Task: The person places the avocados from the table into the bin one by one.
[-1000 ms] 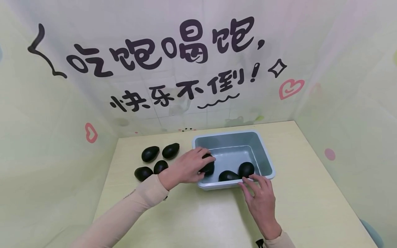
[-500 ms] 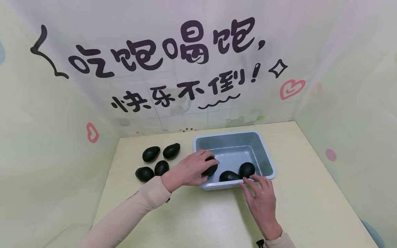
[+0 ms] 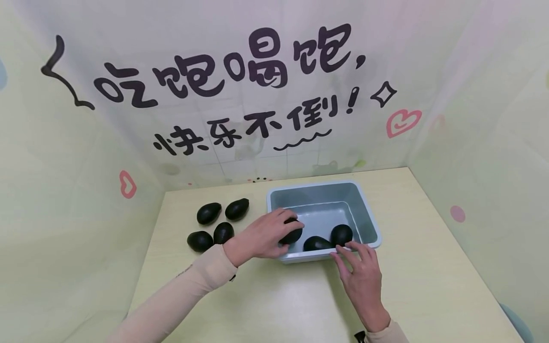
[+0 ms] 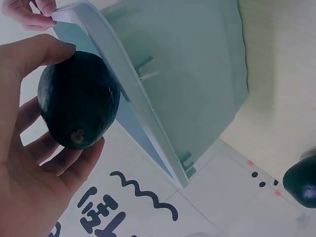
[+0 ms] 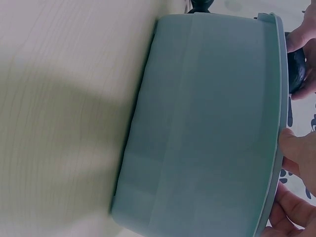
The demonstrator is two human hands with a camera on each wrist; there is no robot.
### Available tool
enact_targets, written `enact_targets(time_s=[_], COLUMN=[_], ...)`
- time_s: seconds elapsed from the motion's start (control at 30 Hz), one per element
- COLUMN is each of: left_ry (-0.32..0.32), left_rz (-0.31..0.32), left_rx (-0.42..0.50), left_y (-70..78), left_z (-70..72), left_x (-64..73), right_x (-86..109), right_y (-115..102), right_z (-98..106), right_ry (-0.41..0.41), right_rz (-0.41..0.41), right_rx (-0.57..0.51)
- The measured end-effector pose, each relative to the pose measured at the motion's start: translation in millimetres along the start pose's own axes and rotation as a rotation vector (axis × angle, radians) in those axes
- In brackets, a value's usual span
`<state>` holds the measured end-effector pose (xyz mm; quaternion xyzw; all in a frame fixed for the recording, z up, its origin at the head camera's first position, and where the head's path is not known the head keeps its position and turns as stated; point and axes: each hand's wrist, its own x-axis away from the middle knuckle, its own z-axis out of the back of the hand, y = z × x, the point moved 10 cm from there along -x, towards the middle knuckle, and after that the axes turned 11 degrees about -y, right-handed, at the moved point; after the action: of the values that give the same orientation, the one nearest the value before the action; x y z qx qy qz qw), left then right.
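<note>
My left hand (image 3: 266,236) holds a dark avocado (image 3: 292,233) inside the left part of a grey-blue plastic bin (image 3: 372,219). In the left wrist view, thumb and fingers curve round the avocado (image 4: 79,103), its stem end showing, beside the bin's rim (image 4: 131,81). Two more avocados lie in the bin along its near wall: one on its side (image 3: 316,243), the other rounder (image 3: 341,234). My right hand (image 3: 362,278) pinches the near rim toward the right corner. From the right wrist, the bin's outer wall (image 5: 207,123) shows, with fingertips at its rim.
Several avocados lie loose on the pale wooden table (image 3: 274,300) left of the bin, among them one at the back (image 3: 237,209) and one at the front left (image 3: 199,241). A printed cloth wall (image 3: 257,157) rises behind the table, with more cloth on both sides.
My left hand has shifted slightly right with the avocado, further in over the bin, then barely moved. The right hand stays at the rim.
</note>
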<state>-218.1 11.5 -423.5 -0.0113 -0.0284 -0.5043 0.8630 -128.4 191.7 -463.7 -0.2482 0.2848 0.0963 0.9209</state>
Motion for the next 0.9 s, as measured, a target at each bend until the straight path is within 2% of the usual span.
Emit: enact_targets(time_s=[0.47,0.9], left_ry=[0.048,0.020], left_rz=[0.024,0.046], left_rx=[0.037,0.046], left_y=[-8.0,-12.0], left_z=[3.9,0.4], left_x=[5.7,8.7], right_x=[0.0,-1.7], right_y=[-1,-3], right_z=[0,1], right_ry=[0.000,0.008], right_rz=[0.004,0.010], right_rx=[-0.003,-0.008])
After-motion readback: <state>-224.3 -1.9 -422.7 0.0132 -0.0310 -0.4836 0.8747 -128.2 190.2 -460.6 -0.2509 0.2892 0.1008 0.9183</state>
